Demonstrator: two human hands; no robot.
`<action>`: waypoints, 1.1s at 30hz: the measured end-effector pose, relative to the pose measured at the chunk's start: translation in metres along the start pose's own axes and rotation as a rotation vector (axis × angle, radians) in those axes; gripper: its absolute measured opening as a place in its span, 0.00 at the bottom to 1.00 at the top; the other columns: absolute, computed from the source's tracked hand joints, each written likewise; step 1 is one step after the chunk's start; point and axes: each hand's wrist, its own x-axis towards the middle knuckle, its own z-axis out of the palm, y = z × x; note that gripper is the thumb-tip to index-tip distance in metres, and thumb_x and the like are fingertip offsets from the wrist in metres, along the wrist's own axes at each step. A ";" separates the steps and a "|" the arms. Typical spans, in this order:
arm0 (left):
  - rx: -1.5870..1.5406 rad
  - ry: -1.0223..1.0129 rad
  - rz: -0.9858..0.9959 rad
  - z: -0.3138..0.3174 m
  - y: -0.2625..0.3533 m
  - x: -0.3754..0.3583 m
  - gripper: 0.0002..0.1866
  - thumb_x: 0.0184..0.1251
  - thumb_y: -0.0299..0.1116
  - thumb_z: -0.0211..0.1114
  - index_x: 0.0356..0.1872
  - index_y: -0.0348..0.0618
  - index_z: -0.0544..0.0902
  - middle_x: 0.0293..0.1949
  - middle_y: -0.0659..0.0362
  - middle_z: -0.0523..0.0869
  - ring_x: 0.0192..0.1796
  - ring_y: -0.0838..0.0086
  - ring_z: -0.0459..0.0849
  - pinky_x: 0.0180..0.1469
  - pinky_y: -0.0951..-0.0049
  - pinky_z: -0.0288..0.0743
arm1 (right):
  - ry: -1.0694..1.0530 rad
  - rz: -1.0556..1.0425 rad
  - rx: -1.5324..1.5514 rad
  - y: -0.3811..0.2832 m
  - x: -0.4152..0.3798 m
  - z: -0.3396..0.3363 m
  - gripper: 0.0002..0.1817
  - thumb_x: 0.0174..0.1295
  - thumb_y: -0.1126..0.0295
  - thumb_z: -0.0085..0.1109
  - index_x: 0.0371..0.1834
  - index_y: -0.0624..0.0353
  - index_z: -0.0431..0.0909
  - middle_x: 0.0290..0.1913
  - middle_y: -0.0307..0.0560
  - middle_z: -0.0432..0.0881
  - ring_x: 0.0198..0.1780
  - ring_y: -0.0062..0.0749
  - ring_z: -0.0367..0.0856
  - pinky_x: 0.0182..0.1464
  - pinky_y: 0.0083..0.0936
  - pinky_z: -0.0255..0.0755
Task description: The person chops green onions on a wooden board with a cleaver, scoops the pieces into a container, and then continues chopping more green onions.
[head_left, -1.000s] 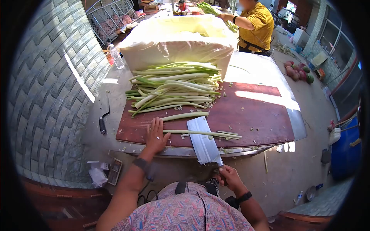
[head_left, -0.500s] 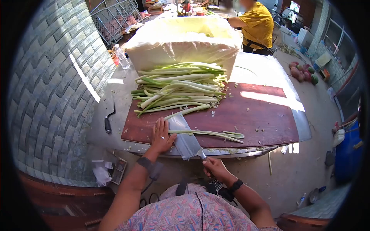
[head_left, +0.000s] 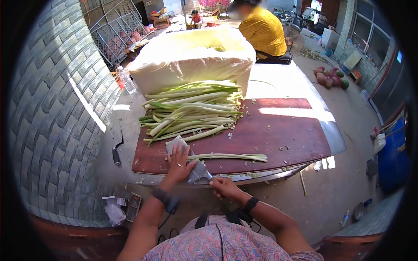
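My right hand (head_left: 225, 188) is wrapped around the handle of a broad cleaver (head_left: 198, 172). The blade reaches up and left across the near edge of a reddish-brown cutting board (head_left: 287, 139). With fingers stretched out, my left hand (head_left: 177, 166) lies over the blade and hides its middle. A few green onion stalks (head_left: 226, 156) stick out to the right from beside the blade and left hand; their left ends are partly hidden. Behind them a large pile of green onions (head_left: 191, 108) lies crosswise on the board.
A big box lined with plastic (head_left: 191, 71) stands behind the pile. On the metal table (head_left: 111, 141), a black-handled knife (head_left: 116, 154) lies at left, and a plastic bottle (head_left: 126, 80) stands farther back. A person in yellow (head_left: 265, 32) is beyond the table.
The cleaver has shifted left along the stalks. My left hand, formerly beside the blade, now lies across it. My right hand has moved left with the handle. The camera view has shifted too.
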 end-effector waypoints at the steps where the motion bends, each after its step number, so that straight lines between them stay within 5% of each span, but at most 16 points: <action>1: -0.001 -0.004 0.009 0.000 0.003 0.002 0.37 0.65 0.51 0.61 0.71 0.45 0.64 0.76 0.46 0.52 0.78 0.51 0.45 0.72 0.39 0.39 | 0.001 0.006 0.011 0.002 0.001 -0.001 0.11 0.71 0.57 0.52 0.37 0.53 0.73 0.22 0.31 0.73 0.21 0.13 0.70 0.23 0.15 0.64; 3: -0.146 0.119 0.299 0.002 0.010 0.006 0.23 0.59 0.40 0.67 0.56 0.47 0.78 0.64 0.51 0.72 0.71 0.55 0.63 0.67 0.46 0.54 | -0.013 -0.011 0.014 0.003 0.002 -0.004 0.12 0.70 0.57 0.52 0.37 0.53 0.73 0.22 0.32 0.73 0.21 0.13 0.71 0.23 0.15 0.64; 4: -0.151 0.113 0.310 0.002 0.013 0.009 0.23 0.59 0.40 0.67 0.56 0.47 0.78 0.64 0.51 0.72 0.71 0.55 0.63 0.67 0.46 0.54 | -0.035 -0.026 0.011 0.003 0.001 -0.006 0.12 0.70 0.56 0.52 0.38 0.53 0.74 0.22 0.32 0.73 0.21 0.13 0.71 0.23 0.15 0.64; 6: -0.268 0.219 0.356 0.000 0.020 0.016 0.12 0.56 0.33 0.67 0.42 0.45 0.80 0.47 0.57 0.81 0.58 0.59 0.76 0.58 0.56 0.63 | -0.015 -0.027 0.004 0.002 0.001 -0.005 0.12 0.70 0.56 0.53 0.38 0.53 0.74 0.23 0.32 0.74 0.21 0.13 0.71 0.22 0.15 0.64; 9: -0.230 0.185 0.416 -0.003 0.029 0.028 0.09 0.58 0.31 0.64 0.39 0.44 0.78 0.37 0.56 0.80 0.48 0.57 0.78 0.52 0.59 0.66 | -0.010 -0.029 0.010 0.004 0.005 -0.003 0.13 0.69 0.56 0.53 0.38 0.53 0.74 0.23 0.32 0.74 0.20 0.14 0.72 0.22 0.15 0.64; 18: -0.423 0.289 0.324 -0.014 0.040 0.059 0.04 0.64 0.22 0.54 0.38 0.39 0.75 0.32 0.50 0.75 0.32 0.56 0.78 0.35 0.61 0.73 | 0.010 -0.022 0.031 0.002 0.004 -0.003 0.15 0.68 0.54 0.54 0.40 0.55 0.76 0.24 0.33 0.74 0.20 0.15 0.72 0.22 0.16 0.65; 21: -0.551 0.302 0.187 -0.023 0.044 0.072 0.03 0.64 0.22 0.54 0.38 0.38 0.75 0.33 0.49 0.76 0.32 0.56 0.78 0.36 0.62 0.72 | 0.003 -0.034 -0.002 0.004 0.009 -0.003 0.16 0.68 0.53 0.53 0.41 0.55 0.76 0.24 0.33 0.74 0.21 0.15 0.72 0.23 0.15 0.66; 26: -0.421 0.452 0.301 -0.057 0.066 0.096 0.02 0.66 0.24 0.56 0.37 0.39 0.75 0.33 0.49 0.76 0.34 0.54 0.78 0.37 0.60 0.72 | -0.004 -0.025 0.004 -0.002 0.005 -0.005 0.15 0.68 0.54 0.53 0.40 0.56 0.77 0.24 0.32 0.73 0.21 0.15 0.71 0.24 0.15 0.66; 33: -0.172 0.338 0.285 -0.032 0.028 0.088 0.02 0.65 0.25 0.57 0.36 0.40 0.74 0.35 0.49 0.77 0.38 0.50 0.79 0.40 0.56 0.72 | 0.007 -0.165 0.020 -0.026 -0.045 -0.034 0.11 0.68 0.61 0.55 0.31 0.55 0.74 0.20 0.30 0.70 0.20 0.13 0.68 0.24 0.17 0.63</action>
